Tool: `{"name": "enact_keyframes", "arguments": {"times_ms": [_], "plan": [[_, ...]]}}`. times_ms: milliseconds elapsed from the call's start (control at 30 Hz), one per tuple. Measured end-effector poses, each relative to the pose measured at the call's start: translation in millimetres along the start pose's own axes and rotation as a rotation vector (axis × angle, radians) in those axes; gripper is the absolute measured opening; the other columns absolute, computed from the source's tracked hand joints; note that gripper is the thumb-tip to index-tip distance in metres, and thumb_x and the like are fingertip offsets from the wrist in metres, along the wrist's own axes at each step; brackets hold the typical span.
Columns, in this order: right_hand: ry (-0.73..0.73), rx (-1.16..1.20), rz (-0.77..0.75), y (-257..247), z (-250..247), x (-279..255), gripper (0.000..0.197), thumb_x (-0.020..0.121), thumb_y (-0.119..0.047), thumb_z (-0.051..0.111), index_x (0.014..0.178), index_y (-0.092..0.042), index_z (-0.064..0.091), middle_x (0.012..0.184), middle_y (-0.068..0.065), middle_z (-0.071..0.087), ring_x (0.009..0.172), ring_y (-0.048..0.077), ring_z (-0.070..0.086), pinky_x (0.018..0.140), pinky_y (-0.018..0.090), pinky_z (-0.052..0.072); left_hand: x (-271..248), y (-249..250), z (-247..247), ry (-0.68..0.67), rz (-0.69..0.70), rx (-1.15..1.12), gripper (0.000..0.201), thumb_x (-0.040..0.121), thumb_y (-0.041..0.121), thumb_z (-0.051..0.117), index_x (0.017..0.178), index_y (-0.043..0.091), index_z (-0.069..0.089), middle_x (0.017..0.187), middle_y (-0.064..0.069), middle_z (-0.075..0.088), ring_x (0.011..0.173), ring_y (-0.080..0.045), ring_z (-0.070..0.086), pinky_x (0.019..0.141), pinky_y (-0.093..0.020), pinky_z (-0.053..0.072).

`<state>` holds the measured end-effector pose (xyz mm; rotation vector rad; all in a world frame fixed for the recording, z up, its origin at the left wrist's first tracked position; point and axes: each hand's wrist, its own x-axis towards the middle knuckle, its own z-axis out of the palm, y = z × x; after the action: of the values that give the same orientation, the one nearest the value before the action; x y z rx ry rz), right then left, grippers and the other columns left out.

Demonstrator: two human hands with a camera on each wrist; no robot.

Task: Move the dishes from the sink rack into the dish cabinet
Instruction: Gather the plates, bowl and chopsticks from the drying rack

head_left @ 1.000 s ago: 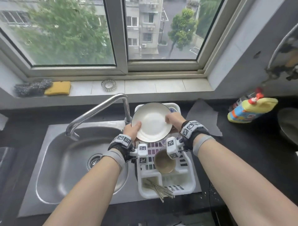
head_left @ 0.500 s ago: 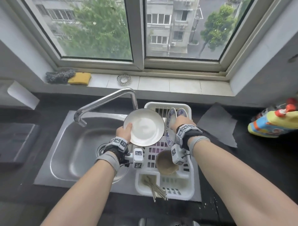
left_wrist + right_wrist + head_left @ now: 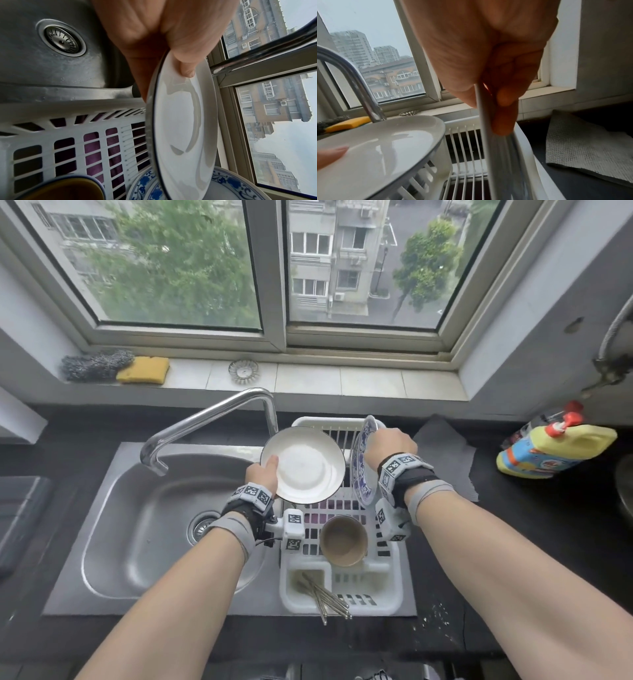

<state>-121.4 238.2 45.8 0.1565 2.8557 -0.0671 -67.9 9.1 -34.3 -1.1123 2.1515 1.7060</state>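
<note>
Two plates aloft at once, one per hand, and so double the chance of a drop.

Biggest hazard: white plate [image 3: 303, 464], held only at its left rim by left hand [image 3: 263, 474], thumb [image 3: 186, 67] on the face and fingers behind. Pinched at one edge, clear of the rack and partly above the steel sink [image 3: 113, 529]. Possibly wet; could slip, or tip on its far side.

Next: blue-patterned plate [image 3: 363, 460], on edge over the white sink rack [image 3: 394, 577], pinched at the top rim by right hand [image 3: 390, 448], thumb one side, fingertips [image 3: 503, 119] the other. Cannot tell whether its lower edge is free of the rack slots. Could catch on a rib and twist out of the grip.

Then a knock between the two rims, just beside each other now, or white plate against the faucet [image 3: 212, 419] close behind it.

Smaller: brown bowl [image 3: 343, 540] in the rack beneath both wrists, likely chipped by anything falling.

Smallest: chopsticks [image 3: 325, 599] jutting over the rack's front edge, easily swept off by a forearm.

No cabinet in view; a turn away with both hands full to come.
</note>
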Motion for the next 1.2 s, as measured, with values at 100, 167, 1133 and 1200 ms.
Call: {"name": "enact_keyframes", "arguments": {"times_ms": [100,167,1133,1200], "plan": [[0.001,-0.014,0.023,-7.2,8.7,4.3,0.008,0.088,-0.014,0.054,0.085,-0.015,0.061,0.086,0.006,0.063,0.072,0.027,0.057,0.063,0.031,0.047,6.5,1.3,-4.2,-0.015,0.005,0.038,0.057,0.101,0.038,0.056,0.129,-0.012,0.055,0.123,-0.029,0.065,0.111,-0.044,0.065,0.097,-0.047,0.055],[0.001,-0.044,0.019,-14.8,18.5,8.4,0.011,0.089,-0.015,0.053,0.09,-0.014,0.064,0.08,0.005,0.059,0.073,0.028,0.058,0.063,0.032,0.047,10.2,0.9,-7.7,-0.02,0.011,0.053,0.056,0.102,0.037,0.056,0.129,-0.012,0.055,0.125,-0.028,0.065,0.113,-0.043,0.064,0.095,-0.042,0.053],[-0.059,0.296,0.215,5.8,39.9,11.6,0.032,0.098,-0.031,0.049,0.101,-0.003,0.065,0.105,0.019,0.069,0.092,0.036,0.067,0.071,0.035,0.049,17.2,-5.3,4.0,-0.078,-0.033,-0.04,0.055,0.099,0.041,0.059,0.129,-0.005,0.057,0.121,-0.022,0.068,0.108,-0.041,0.068,0.088,-0.045,0.059],[-0.059,0.347,0.235,14.6,29.0,7.7,0.033,0.096,-0.028,0.051,0.107,0.0,0.065,0.107,0.02,0.069,0.099,0.038,0.066,0.076,0.036,0.05,17.6,-3.7,10.2,-0.098,-0.043,-0.1,0.064,0.09,0.052,0.062,0.127,0.0,0.059,0.12,-0.019,0.07,0.106,-0.04,0.069,0.092,-0.049,0.059]]}}
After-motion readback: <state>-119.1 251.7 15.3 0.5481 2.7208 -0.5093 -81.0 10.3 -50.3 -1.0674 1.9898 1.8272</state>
